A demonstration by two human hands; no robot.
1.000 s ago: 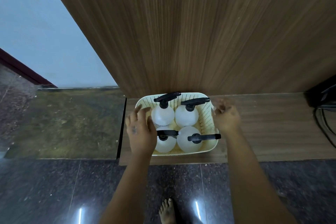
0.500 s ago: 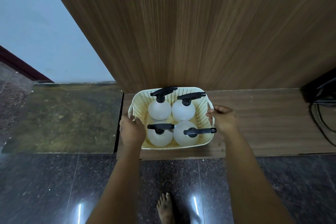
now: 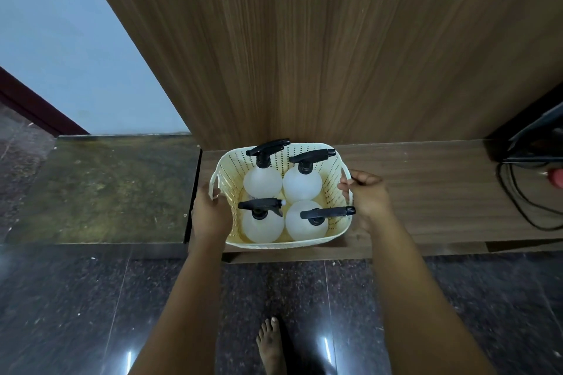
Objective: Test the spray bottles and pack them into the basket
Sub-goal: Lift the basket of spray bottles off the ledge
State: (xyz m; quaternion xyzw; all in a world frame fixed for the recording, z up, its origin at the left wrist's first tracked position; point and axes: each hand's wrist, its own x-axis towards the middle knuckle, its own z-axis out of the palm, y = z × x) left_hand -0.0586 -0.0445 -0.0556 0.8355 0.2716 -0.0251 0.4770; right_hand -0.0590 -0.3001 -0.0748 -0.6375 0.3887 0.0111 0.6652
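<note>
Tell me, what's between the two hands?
The cream basket, gripped by left hand and right hand, holding four spray bottles, seen in the head view.

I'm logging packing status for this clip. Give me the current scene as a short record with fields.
basket: cream perforated basket on a low wooden ledge
contents: four spray bottles upright, two rows of two, black trigger heads
left hand: left hand gripping the basket's left handle
right hand: right hand gripping the right handle
bottles outside basket: none visible
also in view: black cables at right
</note>
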